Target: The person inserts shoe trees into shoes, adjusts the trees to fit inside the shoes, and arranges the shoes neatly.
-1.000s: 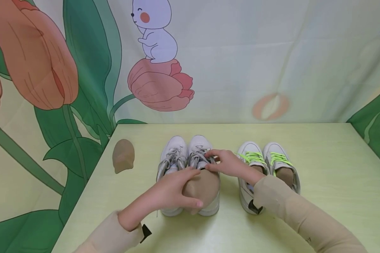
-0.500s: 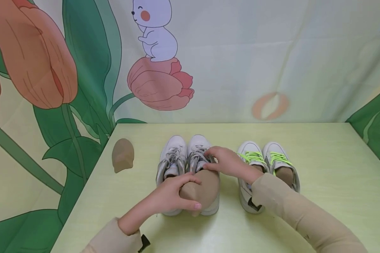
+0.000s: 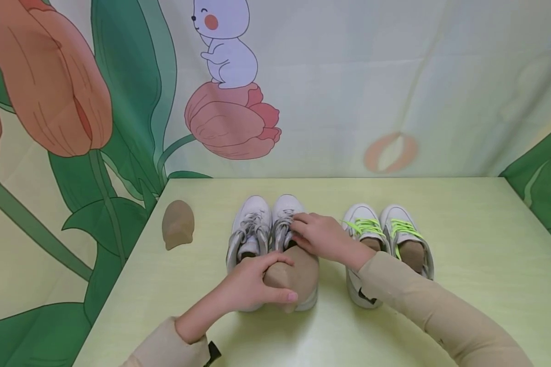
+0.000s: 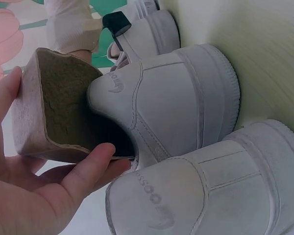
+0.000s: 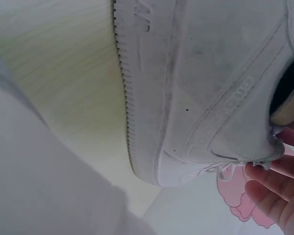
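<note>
A pair of white sneakers with grey laces stands in the middle of the table in the head view. My left hand grips a hollow brown moulded shoe insert, thumb on the near side and fingers on the far side. The insert's front end sits in the opening of the right sneaker of this pair, and its open end shows in the left wrist view. My right hand pinches that sneaker's upper edge beside the laces, the fingertips at the collar in the right wrist view.
The left sneaker of the pair stands close alongside. To the right is another white pair with bright green laces, brown inserts inside. A loose brown insert lies at the table's left. A printed curtain hangs behind.
My right hand has shifted slightly left, its fingers more bent over the sneaker's lace edge. My left hand has moved a little toward me, still holding the insert.
</note>
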`<state>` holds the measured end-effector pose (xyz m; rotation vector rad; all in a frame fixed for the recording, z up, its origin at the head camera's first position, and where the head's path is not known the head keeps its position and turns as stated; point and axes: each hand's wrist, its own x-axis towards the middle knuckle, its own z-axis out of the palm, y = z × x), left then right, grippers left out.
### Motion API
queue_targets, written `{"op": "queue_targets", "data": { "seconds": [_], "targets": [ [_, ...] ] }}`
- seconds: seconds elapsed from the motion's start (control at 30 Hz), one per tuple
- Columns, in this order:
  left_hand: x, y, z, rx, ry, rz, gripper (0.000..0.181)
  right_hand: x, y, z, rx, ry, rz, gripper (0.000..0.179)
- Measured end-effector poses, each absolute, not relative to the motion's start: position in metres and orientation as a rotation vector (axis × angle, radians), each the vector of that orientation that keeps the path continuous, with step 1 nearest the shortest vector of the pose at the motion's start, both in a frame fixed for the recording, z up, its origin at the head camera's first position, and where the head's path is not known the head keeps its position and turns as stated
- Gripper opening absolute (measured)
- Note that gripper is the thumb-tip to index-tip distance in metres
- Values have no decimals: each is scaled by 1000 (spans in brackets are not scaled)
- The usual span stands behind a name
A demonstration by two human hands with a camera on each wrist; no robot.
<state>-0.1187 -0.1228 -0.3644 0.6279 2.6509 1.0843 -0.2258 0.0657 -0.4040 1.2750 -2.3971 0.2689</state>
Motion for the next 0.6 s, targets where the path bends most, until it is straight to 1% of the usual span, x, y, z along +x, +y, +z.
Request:
{"op": "queue_targets", "data": {
  "seconds": [0.3, 0.6],
  "targets": [
    [-119, -118, -365, 591, 2688, 1097, 55, -229, 66, -406, 1240, -2465, 326, 16],
    [-117, -116, -364, 559, 2733, 1086, 55, -229, 66, -407, 1194, -2460, 399, 14]
  ]
}}
